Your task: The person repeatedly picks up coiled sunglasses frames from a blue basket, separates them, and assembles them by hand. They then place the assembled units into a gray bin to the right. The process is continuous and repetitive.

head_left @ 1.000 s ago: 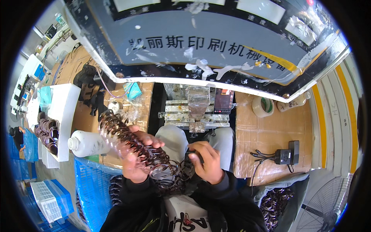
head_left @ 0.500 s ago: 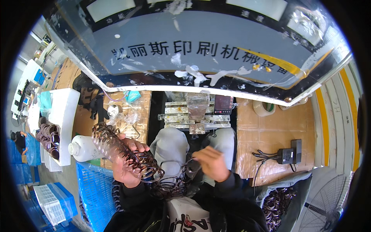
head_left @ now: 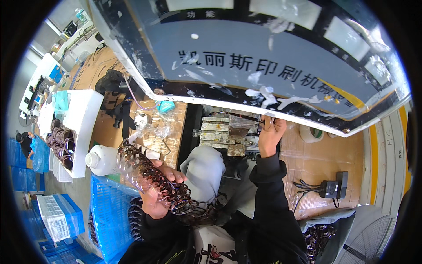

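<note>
My left hand (head_left: pixel 154 200) cradles a long bunch of thin, glossy dark-brown loop-shaped frames (head_left: pixel 151 174), nested one behind another, its thumb and fingers curled around them. More brown loops (head_left: pixel 204 211) lie heaped in my lap, below that hand. My right hand (head_left: pixel 271 134) reaches forward to the metal fixture (head_left: pixel 217 132) under the front panel's lower edge. Its fingers are pinched together there, and the panel's edge and the fingers hide what they hold. A thin dark strip shows beside the fingertips, too small to name.
A grey machine panel (head_left: pixel 246 48) overhangs the fixture. Left are a white bottle (head_left: pixel 103 160), a white foam box (head_left: pixel 83 132) holding brown loops, and a blue crate (head_left: pixel 112 215). Right, cardboard (head_left: pixel 325 163) bears tape (head_left: pixel 311 133) and black adapters (head_left: pixel 332 187); a fan (head_left: pixel 371 240) stands beyond.
My right hand has moved from above my lap forward to the fixture. My left hand still holds the bunch of loops. The whole view has shifted, with the panel now farther right.
</note>
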`<state>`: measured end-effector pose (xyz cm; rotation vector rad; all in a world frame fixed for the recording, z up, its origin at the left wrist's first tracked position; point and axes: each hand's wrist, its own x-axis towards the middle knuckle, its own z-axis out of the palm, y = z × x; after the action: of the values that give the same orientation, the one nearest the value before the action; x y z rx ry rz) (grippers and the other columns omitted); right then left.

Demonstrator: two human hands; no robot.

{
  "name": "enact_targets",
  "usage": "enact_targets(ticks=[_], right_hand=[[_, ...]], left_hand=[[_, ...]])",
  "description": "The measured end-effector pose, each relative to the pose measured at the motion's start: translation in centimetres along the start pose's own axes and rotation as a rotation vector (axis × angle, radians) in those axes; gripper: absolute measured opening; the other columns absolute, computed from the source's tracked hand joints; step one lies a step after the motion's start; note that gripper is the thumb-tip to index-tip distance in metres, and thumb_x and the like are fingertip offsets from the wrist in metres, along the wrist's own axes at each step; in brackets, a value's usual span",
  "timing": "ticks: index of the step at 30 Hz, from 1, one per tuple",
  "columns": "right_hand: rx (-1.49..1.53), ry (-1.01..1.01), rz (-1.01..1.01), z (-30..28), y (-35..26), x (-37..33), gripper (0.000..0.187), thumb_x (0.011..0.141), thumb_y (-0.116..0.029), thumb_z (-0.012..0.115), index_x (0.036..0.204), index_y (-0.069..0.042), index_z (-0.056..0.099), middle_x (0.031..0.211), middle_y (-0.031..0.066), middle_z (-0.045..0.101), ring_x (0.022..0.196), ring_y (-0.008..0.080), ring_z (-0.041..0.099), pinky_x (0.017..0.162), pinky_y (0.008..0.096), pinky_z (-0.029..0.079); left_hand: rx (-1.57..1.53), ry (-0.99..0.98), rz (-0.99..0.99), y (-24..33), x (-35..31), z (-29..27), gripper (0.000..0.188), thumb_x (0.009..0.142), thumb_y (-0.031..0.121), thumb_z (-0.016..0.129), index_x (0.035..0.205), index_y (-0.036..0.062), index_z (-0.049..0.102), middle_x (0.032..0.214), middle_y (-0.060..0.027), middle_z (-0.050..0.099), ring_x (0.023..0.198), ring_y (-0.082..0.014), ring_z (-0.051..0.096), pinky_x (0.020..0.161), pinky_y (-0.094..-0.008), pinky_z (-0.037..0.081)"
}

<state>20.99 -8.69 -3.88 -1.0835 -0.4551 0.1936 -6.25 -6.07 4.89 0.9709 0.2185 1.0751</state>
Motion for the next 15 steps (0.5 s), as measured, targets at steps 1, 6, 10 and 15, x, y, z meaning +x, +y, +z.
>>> enact_targets(ticks=[1,6,10,15], right_hand=[[-0.054,-0.014,-0.034,-0.3,0.4,0.0,0.009,0.088,-0.010,0.057,0.082,-0.005,0.054,0.070,0.0001,0.054,0.058,0.0048,0.045,0.049,0.0182,0.033],[-0.115,0.005,-0.094,-0.9,1.9,0.5,0.010,0.089,-0.008,0.055,0.080,-0.004,0.053,0.070,0.0003,0.054,0.062,0.0054,0.047,0.050,0.0188,0.034],[-0.134,-0.020,-0.008,-0.3,0.6,0.5,0.006,0.090,-0.002,0.051,0.084,-0.002,0.053,0.070,-0.0005,0.052,0.064,0.0060,0.045,0.054,0.0192,0.036],[-0.065,0.012,-0.071,-0.3,-3.6,-3.7,0.010,0.082,-0.001,0.047,0.086,-0.005,0.054,0.080,-0.0008,0.048,0.073,0.0081,0.045,0.059,0.0198,0.036]], left_hand=[[0.027,0.000,-0.016,0.0,-0.1,0.0,0.054,0.084,0.034,0.048,0.122,-0.0004,0.031,0.089,-0.0103,0.052,0.082,-0.0235,0.053,0.077,-0.0412,0.043],[0.040,0.021,-0.051,-0.7,-0.1,0.3,0.056,0.086,0.039,0.049,0.122,-0.0009,0.033,0.089,-0.0112,0.052,0.082,-0.0244,0.053,0.077,-0.0418,0.044],[0.043,0.024,-0.105,-1.4,0.4,0.6,0.055,0.088,0.042,0.043,0.122,-0.0013,0.034,0.090,-0.0126,0.052,0.084,-0.0259,0.054,0.078,-0.0431,0.046],[-0.160,0.061,-0.212,-1.8,1.4,0.8,0.061,0.090,0.044,0.046,0.121,-0.0087,0.037,0.092,-0.0193,0.056,0.085,-0.0286,0.060,0.080,-0.0414,0.050]])
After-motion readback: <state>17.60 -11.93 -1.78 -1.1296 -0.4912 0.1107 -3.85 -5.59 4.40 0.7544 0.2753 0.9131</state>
